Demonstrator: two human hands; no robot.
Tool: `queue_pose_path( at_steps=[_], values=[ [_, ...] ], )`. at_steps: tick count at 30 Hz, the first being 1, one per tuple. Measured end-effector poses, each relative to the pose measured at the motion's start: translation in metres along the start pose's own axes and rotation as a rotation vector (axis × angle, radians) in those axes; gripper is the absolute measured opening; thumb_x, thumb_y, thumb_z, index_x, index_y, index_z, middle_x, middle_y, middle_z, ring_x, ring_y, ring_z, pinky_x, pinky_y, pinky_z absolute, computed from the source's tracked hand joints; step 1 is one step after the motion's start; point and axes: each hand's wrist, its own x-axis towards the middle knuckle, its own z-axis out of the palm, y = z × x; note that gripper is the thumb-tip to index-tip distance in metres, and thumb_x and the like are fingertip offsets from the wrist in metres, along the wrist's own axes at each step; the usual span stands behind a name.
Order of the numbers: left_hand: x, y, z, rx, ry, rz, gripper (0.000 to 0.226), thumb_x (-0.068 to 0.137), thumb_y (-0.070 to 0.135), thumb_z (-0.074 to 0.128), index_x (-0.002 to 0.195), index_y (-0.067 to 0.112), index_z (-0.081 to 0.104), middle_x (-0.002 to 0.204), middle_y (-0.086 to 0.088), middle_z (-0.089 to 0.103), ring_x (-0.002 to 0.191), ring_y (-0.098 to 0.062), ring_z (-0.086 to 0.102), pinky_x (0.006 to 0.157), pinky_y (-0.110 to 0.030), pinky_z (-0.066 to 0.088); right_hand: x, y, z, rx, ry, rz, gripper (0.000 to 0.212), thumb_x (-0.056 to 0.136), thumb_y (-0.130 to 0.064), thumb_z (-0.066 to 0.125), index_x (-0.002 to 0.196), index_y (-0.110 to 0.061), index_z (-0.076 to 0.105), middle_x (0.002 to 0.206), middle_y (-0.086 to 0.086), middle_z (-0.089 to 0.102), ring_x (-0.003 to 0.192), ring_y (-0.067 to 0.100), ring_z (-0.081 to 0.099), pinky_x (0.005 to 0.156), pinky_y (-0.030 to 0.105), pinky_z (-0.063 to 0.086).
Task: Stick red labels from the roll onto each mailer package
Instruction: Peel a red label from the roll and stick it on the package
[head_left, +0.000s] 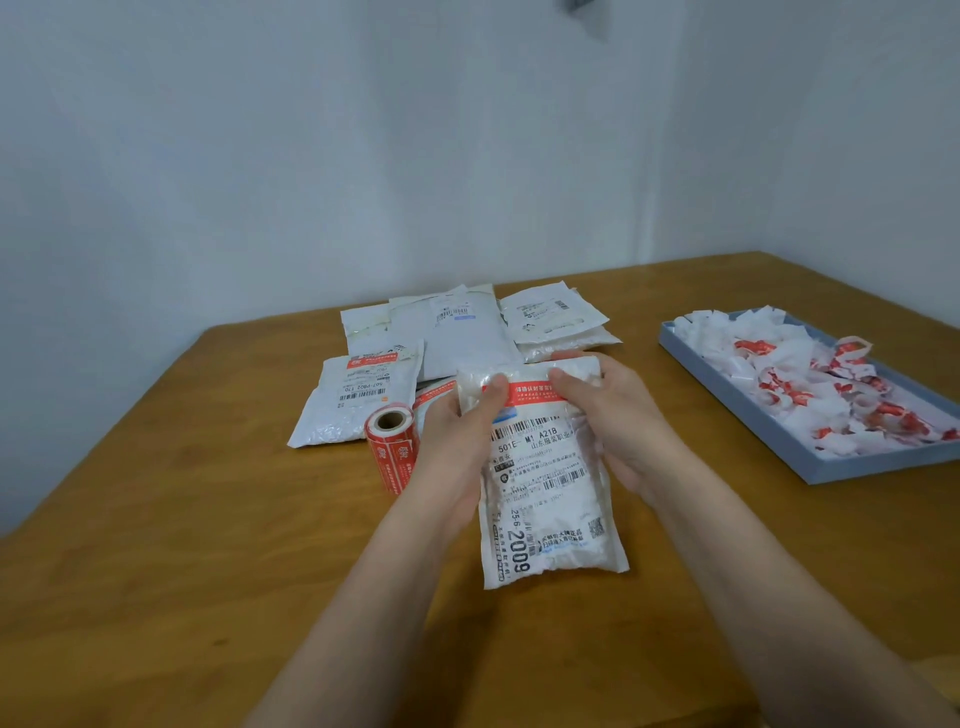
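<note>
Head view, hands gripping mailer (red-labelled)

glossy crinkled plastic mailer, matt red paper label, smooth wood table, matt blue tray, crumpled paper scraps
</note>
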Motion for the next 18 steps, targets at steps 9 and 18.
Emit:
queue_pose_path(
  at_steps=[9, 18],
  values=[
    [0.005, 0.026, -0.016, -0.185, 0.100, 0.019, 0.033, 0.102, 0.037, 0.041, 0.107, 0.012, 0.062, 0.094, -0.008, 0.075, 0.089, -0.022, 0.073, 0.088, -0.043, 0.055, -0.012, -0.003, -0.012, -0.091, -0.283, 0.176, 0.037, 0.087, -0.022, 0.064, 0.121, -0.010, 0.055, 0.107, 0.010, 0.073, 0.098, 0.025, 0.070, 0.076, 0.036, 0.059],
    [0.011, 0.029, -0.017, 0.108, 0.009, 0.053, 0.031, 0.093, 0.019, 0.063, 0.122, 0.019, 0.052, 0.114, -0.002, 0.068, 0.095, -0.018, 0.070, 0.083, -0.040, 0.057, 0.015, -0.006, 0.008, -0.021, 0.000, 0.080, 0.027, 0.095, -0.006, 0.054, 0.122, -0.005, 0.055, 0.105, 0.011, 0.072, 0.093, 0.022, 0.071, 0.082, 0.041, 0.058]
  ],
)
